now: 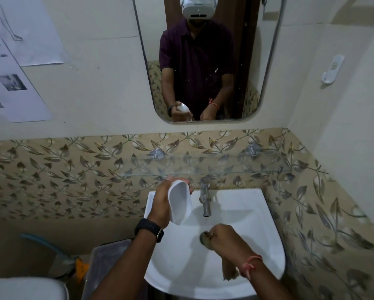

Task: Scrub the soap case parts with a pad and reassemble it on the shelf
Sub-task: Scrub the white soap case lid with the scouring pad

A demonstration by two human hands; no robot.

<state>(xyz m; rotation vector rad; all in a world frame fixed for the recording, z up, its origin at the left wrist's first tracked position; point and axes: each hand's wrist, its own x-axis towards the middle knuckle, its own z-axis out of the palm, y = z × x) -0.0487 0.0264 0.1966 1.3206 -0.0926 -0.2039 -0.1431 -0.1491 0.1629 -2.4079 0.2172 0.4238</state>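
My left hand (162,200) grips a white soap case part (180,202), held on edge above the left side of the white sink (266,245). My right hand (223,236) is low in the basin under the tap (206,198), its fingers curled round something small and dark at the drain; what it holds is hard to make out. A brownish pad or cloth (228,270) lies in the basin beneath my right forearm. The glass shelf (203,164) runs along the wall above the tap with nothing visible on it.
A mirror (205,61) hangs above the shelf. A grey lidded bin (108,263) and a toilet (26,287) stand to the left of the sink. Papers (15,72) are stuck on the left wall. A white hook (332,69) is on the right wall.
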